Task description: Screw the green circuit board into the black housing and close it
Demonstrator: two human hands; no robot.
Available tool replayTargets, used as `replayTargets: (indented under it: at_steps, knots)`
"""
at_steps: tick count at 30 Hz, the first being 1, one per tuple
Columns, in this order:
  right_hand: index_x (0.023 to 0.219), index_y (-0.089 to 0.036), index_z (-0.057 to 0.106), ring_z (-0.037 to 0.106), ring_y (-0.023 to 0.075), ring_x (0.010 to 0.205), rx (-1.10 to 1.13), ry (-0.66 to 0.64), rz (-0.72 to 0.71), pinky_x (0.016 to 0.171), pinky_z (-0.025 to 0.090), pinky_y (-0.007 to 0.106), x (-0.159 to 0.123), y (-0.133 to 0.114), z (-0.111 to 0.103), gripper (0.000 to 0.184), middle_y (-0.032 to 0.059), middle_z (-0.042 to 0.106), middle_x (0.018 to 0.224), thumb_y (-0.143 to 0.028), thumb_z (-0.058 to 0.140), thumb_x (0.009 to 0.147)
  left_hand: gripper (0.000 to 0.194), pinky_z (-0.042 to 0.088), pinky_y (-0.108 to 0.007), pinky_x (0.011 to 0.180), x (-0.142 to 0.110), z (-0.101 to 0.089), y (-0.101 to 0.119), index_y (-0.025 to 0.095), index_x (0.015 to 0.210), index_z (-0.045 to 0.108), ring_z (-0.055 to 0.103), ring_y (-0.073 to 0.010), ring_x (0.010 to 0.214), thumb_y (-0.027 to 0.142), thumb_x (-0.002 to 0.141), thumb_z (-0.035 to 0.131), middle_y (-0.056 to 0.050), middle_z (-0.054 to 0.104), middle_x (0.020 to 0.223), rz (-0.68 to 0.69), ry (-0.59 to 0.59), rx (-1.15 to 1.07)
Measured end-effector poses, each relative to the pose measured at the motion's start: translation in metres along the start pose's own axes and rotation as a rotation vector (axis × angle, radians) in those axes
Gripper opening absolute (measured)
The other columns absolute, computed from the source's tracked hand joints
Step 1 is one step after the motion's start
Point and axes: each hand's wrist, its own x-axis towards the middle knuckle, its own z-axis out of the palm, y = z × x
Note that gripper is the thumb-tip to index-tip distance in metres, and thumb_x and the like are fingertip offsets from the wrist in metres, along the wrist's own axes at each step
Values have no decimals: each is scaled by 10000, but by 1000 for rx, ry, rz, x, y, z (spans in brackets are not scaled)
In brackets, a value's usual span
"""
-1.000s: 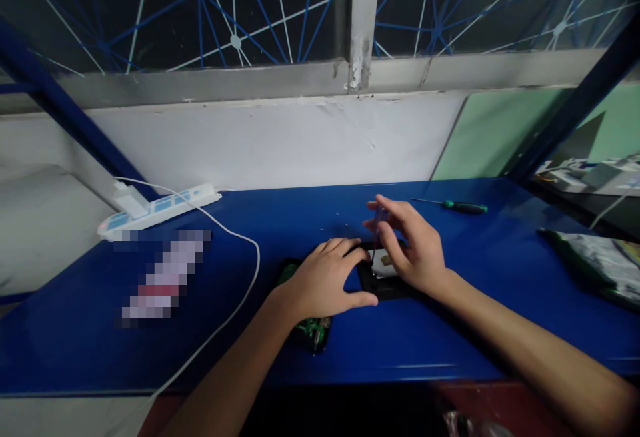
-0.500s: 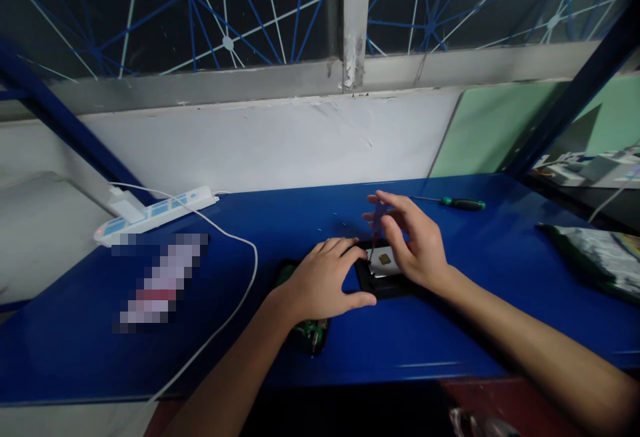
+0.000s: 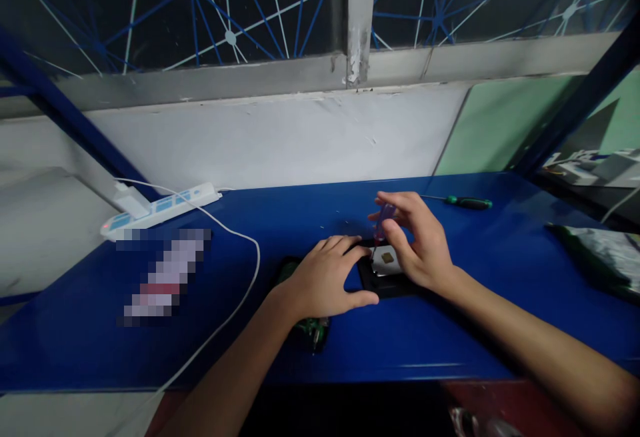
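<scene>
My right hand point(image 3: 420, 243) is closed around a small screwdriver point(image 3: 385, 219) with a see-through purple handle. The screwdriver stands nearly upright, its tip down at the left edge of a white plate point(image 3: 389, 260) with a small brown square on it. That plate sits in a black frame point(image 3: 367, 280) lying flat on the table. Fingers spread, my left hand point(image 3: 323, 280) rests with its fingertips at the frame's left side. Partly hidden under my left hand and wrist is a black case holding a green circuit board point(image 3: 313, 330).
On the blue table point(image 3: 425, 343), another screwdriver point(image 3: 465, 203), green and black, lies at the back right. A white power strip point(image 3: 165, 210) with a cable point(image 3: 257, 257) is at left, near a blurred packet point(image 3: 167, 277). A silvery bag point(image 3: 600, 257) lies far right. Tiny bits lie behind my hands.
The purple screwdriver's handle has turned slightly within my right fingers, and its tip stays at the plate's edge. My left hand holds its place. The whole view has shifted slightly.
</scene>
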Motion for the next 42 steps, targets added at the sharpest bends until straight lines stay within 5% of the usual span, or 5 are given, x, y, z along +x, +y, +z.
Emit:
replayTargets:
  at_steps: [10,20,30,37,42]
  knots:
    - [1473,-311,420,720,168,985,-20,-8,4,874,603,383,-1,3,-2,475,65,634,1302,-164,393,1022,692,321,-514,1151,0,1,-2,240,1394,504,427,-346,1385,648,854,647,-116,465,1515,3,-6,-4]
    - [1312,-292,567,597,141,741,-73,80,-38,652,598,325,3,5,-1,406,17,549,905,-218,651,922,684,329,-511,1139,-1,3,-3,246,1371,522,447,-348,1359,647,836,668,-103,486,1496,5,17,1]
    - [1475,-331,440,706,180,982,-46,-26,-21,863,609,404,0,1,-3,511,67,636,1314,-137,413,1003,698,320,-515,1149,-1,3,-2,245,1388,511,435,-352,1373,651,840,661,-103,478,1500,-6,4,-7]
    - [1407,-340,531,648,163,819,-113,59,-78,712,613,350,3,1,-1,528,37,619,984,-134,605,926,688,339,-513,1136,-1,1,0,237,1379,524,450,-342,1356,639,841,672,-100,497,1486,-3,13,3]
    - [1317,-321,585,628,148,815,-83,56,-44,628,611,298,2,0,-2,425,42,542,1007,-184,638,918,680,345,-497,1133,-2,1,0,242,1360,535,475,-339,1330,638,829,686,-98,503,1477,2,28,3]
